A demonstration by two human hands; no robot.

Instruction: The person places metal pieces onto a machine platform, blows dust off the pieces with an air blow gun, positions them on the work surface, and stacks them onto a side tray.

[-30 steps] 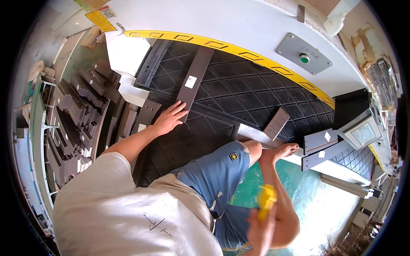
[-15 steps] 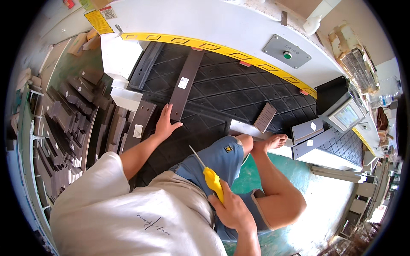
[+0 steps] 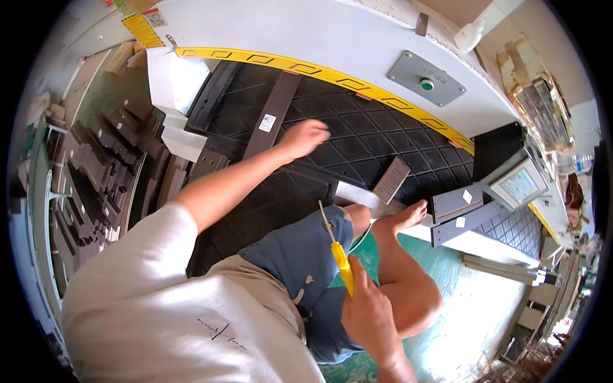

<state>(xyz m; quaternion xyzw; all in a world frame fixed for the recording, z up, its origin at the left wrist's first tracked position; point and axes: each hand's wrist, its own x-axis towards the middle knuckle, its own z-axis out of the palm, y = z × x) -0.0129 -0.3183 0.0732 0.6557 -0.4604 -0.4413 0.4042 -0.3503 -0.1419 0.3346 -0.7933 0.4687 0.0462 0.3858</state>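
Note:
My right hand (image 3: 369, 311) is wrapped round the yellow handle of a screwdriver (image 3: 342, 263), its thin metal shaft pointing up and away over my thigh. My left hand (image 3: 305, 138) reaches over the black diamond-patterned bed (image 3: 348, 118) of a white machine, just right of a long dark brown board (image 3: 279, 102) with a white label. Its fingers are curled together; whatever they may hold is too small or hidden to make out. My left forearm covers the near end of that board.
A small brown slab (image 3: 391, 180) lies near my bare foot (image 3: 407, 217). Two dark labelled boards (image 3: 461, 220) rest beside a tilted screen (image 3: 520, 180). Stacked dark boards (image 3: 96, 172) fill the left. A panel with a green button (image 3: 426, 84) is on the machine's white beam.
My left hand has left the long board's near end, moved right and away, and its spread fingers have curled. The right hand has shifted right with the screwdriver.

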